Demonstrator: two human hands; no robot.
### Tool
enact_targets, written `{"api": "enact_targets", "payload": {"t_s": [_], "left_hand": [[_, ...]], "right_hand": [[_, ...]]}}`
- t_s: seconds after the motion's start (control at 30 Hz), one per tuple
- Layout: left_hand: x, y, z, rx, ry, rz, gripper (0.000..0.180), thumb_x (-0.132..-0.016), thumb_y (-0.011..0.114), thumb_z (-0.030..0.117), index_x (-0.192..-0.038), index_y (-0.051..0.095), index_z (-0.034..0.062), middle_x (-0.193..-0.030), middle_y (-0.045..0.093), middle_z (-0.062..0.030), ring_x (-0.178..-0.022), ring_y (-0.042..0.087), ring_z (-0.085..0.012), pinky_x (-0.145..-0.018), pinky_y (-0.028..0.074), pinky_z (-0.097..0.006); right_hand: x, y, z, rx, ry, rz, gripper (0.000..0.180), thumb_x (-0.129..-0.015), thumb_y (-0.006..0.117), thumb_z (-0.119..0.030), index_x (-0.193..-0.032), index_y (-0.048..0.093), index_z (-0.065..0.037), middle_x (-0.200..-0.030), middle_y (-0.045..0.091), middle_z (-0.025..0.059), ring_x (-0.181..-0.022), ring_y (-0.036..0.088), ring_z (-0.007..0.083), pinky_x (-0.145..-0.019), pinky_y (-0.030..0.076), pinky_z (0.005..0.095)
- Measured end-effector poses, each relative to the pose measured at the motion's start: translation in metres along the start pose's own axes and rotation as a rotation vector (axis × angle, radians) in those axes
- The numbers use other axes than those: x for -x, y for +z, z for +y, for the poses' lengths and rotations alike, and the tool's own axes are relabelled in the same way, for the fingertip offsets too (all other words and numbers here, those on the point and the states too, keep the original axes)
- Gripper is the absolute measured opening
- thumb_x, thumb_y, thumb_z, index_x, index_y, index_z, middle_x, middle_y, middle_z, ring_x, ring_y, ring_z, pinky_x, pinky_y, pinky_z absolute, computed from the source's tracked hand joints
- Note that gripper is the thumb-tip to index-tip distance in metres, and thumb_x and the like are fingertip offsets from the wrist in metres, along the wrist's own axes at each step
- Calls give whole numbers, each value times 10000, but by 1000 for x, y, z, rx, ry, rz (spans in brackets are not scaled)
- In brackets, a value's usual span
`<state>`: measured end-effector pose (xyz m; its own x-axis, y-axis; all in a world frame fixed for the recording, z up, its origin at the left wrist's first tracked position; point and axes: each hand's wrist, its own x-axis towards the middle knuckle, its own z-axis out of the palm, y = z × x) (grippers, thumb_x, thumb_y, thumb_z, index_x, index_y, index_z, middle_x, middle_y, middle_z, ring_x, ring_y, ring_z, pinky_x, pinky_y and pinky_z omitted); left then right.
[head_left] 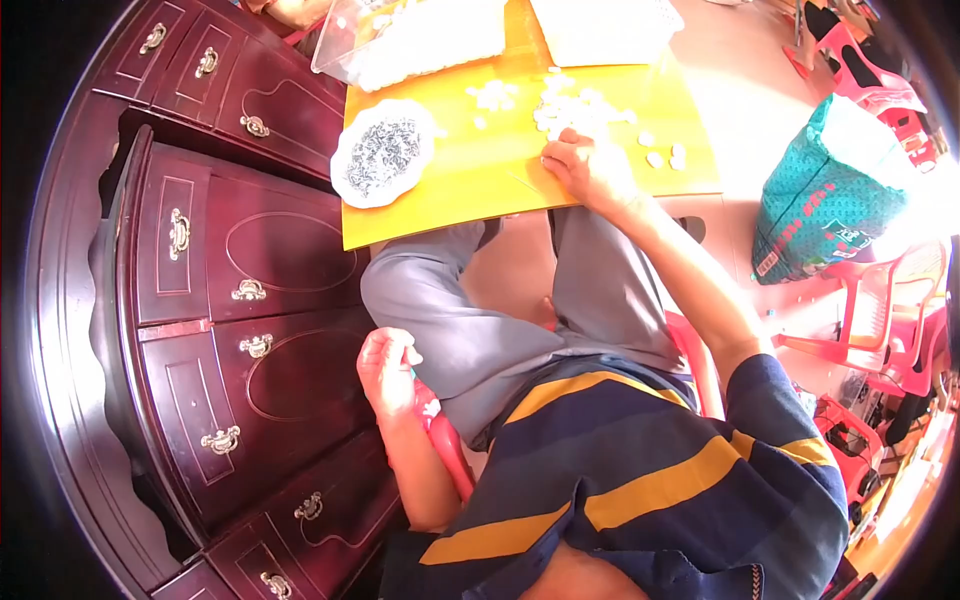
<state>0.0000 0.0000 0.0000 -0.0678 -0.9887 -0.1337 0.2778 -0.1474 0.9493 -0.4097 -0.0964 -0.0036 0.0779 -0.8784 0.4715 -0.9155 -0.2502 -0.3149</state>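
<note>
My right hand (590, 172) rests over the yellow tabletop, just on the near side of a pile of small white rounded pieces (560, 108). Its fingers are curled together, and whatever they may hold is hidden. Down by the red chair's armrest (447, 440), beside my left thigh, is my left hand (386, 368) in a loose fist. A small pale spot shows at its fingertips, too small to name. On the table's left side sits a white scalloped bowl (345, 182) filled with small black-and-white bits. A smaller cluster of white pieces (492, 96) lies between bowl and pile.
At the table's far edge stand a clear plastic tub (340, 40) and a glaring white container (608, 30). Dark red drawer cabinets (270, 270) line my left. To the right are a teal bag (825, 200) and red plastic chairs (865, 310). Few white pieces (655, 159) lie apart.
</note>
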Motion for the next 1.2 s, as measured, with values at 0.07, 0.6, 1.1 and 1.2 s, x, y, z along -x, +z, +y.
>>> {"api": "enact_targets", "payload": {"t_s": [0.07, 0.6, 1.1, 1.2], "left_hand": [[-2, 7, 0, 40, -30, -23, 62, -977, 645, 66, -994, 645, 7, -879, 666, -78, -679, 600, -137, -643, 505, -270], [9, 59, -2, -106, -105, -151, 101, -1001, 633, 145, -977, 642, 47, -907, 650, -42, -675, 563, -98, -638, 489, -256], [17, 148, -10, -672, 90, -288, 43, -924, 703, 42, -941, 683, 7, -751, 665, 7, -666, 574, -36, -601, 467, -222], [22, 151, -10, -657, 124, -252, 52, -949, 689, 44, -970, 672, -1, -769, 654, 21, -673, 568, -34, -608, 463, -207]], "right_hand": [[0, 3, 1, -24, 25, -7, 159, -909, 692, -214, -997, 660, -86, -910, 654, 103, -825, 682, 303, -736, 544, 409], [20, -11, -17, -138, 71, 280, 122, -971, 588, -150, -929, 596, -36, -787, 650, 100, -689, 661, 292, -645, 537, 390], [111, -48, -116, -992, 294, -267, 128, -936, 629, -155, -920, 636, -29, -761, 688, 169, -670, 694, 356, -623, 547, 393], [116, -38, -116, -1116, 290, -203, 147, -998, 603, -151, -964, 640, -12, -689, 668, 76, -625, 661, 139, -601, 536, 297]]}}
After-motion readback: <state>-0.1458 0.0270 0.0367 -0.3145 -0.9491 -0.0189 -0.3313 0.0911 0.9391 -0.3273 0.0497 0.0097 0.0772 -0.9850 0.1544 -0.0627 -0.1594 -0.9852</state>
